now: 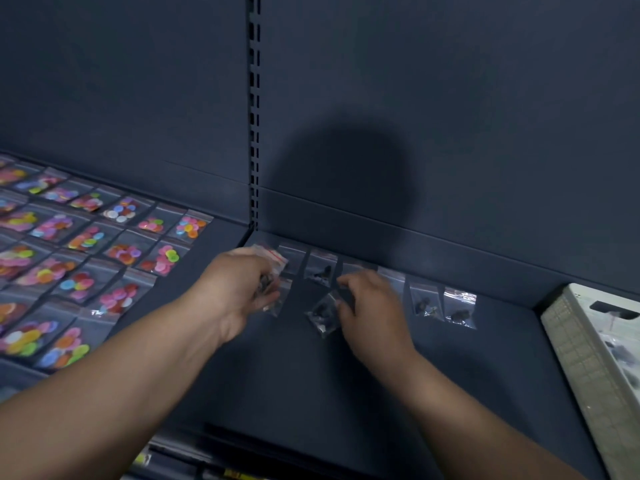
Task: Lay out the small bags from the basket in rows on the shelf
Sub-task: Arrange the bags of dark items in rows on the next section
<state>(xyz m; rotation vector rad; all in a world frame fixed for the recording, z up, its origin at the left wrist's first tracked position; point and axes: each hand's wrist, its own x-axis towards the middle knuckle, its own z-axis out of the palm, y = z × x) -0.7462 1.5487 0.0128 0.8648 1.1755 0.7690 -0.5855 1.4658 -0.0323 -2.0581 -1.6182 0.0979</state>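
Loose bag [323, 315] of dark bits lies tilted on the shelf [346, 393], right of the slotted upright [254, 133] and just in front of the back row [425, 301], which runs rightward from the upright's foot. Right hand [370, 313] has bent fingers at the bag's right edge; blur hides whether they pinch it. Left hand [235, 289], nearer the upright, grips a bunch of bags [273, 268], fingers curled round it. Basket [585, 368] sits far right of the upright; bags of coloured buttons [117, 251] fill the bay to its left. Step, by my reading: starting the second row. Next move calls for squaring the tilted bag to the row behind, then drawing another from the bunch.
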